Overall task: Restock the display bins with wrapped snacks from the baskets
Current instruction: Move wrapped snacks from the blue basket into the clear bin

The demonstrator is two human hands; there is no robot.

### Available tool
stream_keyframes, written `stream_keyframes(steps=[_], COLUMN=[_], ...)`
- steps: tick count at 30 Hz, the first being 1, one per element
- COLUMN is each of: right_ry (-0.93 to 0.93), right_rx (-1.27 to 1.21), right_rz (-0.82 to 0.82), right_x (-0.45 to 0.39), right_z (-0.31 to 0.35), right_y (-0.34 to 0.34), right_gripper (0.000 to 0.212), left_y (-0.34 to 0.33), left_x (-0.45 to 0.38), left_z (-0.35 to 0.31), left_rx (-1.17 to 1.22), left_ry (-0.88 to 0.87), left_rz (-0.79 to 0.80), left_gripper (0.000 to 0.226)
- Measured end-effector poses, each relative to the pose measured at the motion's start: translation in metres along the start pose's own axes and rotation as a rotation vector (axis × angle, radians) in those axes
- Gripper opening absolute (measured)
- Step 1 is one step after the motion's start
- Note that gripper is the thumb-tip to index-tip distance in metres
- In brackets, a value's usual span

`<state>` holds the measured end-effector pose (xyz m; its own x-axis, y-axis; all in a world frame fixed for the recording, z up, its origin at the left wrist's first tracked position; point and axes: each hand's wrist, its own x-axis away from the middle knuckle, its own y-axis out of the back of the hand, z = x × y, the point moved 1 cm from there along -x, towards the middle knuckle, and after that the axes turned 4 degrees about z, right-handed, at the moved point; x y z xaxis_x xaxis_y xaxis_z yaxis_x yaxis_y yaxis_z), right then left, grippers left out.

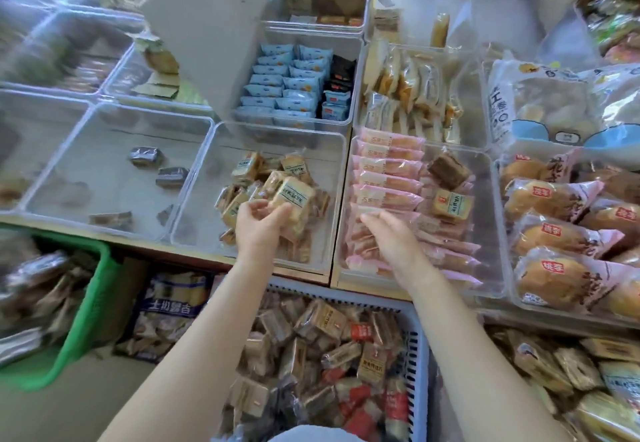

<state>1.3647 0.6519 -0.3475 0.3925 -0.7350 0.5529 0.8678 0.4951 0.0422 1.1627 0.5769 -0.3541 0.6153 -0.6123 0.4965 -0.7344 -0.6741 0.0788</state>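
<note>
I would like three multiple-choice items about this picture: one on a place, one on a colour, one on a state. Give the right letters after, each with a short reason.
1. Where is the left hand?
A. in the green basket
B. at the clear bin of beige snacks
C. on the blue packs

2. What colour is the basket at lower left?
A. green
B. red
C. yellow

3. What is the state of the right hand?
A. grips a bread bag
B. clenched in a fist
C. fingers relaxed, holding nothing

Answers:
1 B: the hand holds a beige snack over the clear bin.
2 A: its rim and wall are plainly green.
3 C: its fingers reach toward the pink packs with nothing in them.
</note>
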Motion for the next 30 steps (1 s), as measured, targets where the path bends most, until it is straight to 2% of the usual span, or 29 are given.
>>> stream_keyframes(steps=[1,3,5,7,8,10,12,14,15,18,19,21,24,27,28,30], right_ry=[-0.009,-0.020,-0.029,-0.014,0.018,0.144,0.278,0.281,0.206,-0.081,-0.124,-0.130,-0.101,0.113,0.200,0.330], right_rx=[-0.001,-0.009,-0.002,0.046,0.100,0.268,0.454,0.687,0.810,1.086,1.130,1.159,1.029,0.701,0.634,0.580], right_rz=[0.011,0.027,0.036,-0.004,-0.063,-0.295,-0.604,-0.794,-0.780,-0.503,-0.448,-0.446,-0.538,-0.595,-0.578,-0.509], right_x=[-0.005,-0.013,-0.016,-0.017,-0.017,-0.023,-0.033,-0.049,-0.057,-0.074,-0.077,-0.080,-0.070,-0.041,-0.029,-0.007], right_z=[0.002,0.003,0.004,0.005,0.005,0.002,-0.003,-0.009,-0.011,-0.028,-0.032,-0.038,-0.032,-0.025,-0.022,-0.013], right_y=[-0.007,-0.018,-0.024,-0.021,-0.015,0.006,0.036,0.074,0.092,0.130,0.137,0.143,0.136,0.119,0.111,0.095], right_gripper=[0.019,0.019,0.020,0.018,0.016,0.012,0.021,0.033,0.041,0.065,0.066,0.058,0.057,0.052,0.053,0.060], left_y=[0.012,0.026,0.028,0.019,0.010,-0.012,-0.037,-0.063,-0.075,-0.104,-0.111,-0.121,-0.130,-0.134,-0.134,-0.135], left_x=[-0.008,-0.022,-0.031,-0.029,-0.025,-0.017,-0.009,-0.003,0.000,0.010,0.012,0.012,0.010,0.012,0.013,0.016], left_z=[0.000,0.001,0.000,-0.003,-0.004,-0.005,-0.004,-0.006,-0.007,-0.013,-0.015,-0.016,-0.012,-0.009,-0.009,-0.010], left_rx=[-0.028,-0.144,-0.396,-0.642,-0.696,-0.724,-0.716,-0.658,-0.631,-0.614,-0.611,-0.606,-0.589,-0.493,-0.426,-0.250], left_ry=[-0.029,-0.040,-0.094,-0.249,-0.317,-0.388,-0.374,-0.309,-0.285,-0.269,-0.267,-0.255,-0.209,-0.153,-0.123,-0.038], left_rz=[-0.045,-0.032,-0.009,-0.031,-0.011,0.106,0.249,0.359,0.400,0.482,0.503,0.539,0.571,0.602,0.619,0.682], left_gripper=[0.048,0.065,0.080,0.070,0.061,0.039,0.021,0.013,0.011,0.015,0.015,0.014,0.013,0.013,0.019,0.049])
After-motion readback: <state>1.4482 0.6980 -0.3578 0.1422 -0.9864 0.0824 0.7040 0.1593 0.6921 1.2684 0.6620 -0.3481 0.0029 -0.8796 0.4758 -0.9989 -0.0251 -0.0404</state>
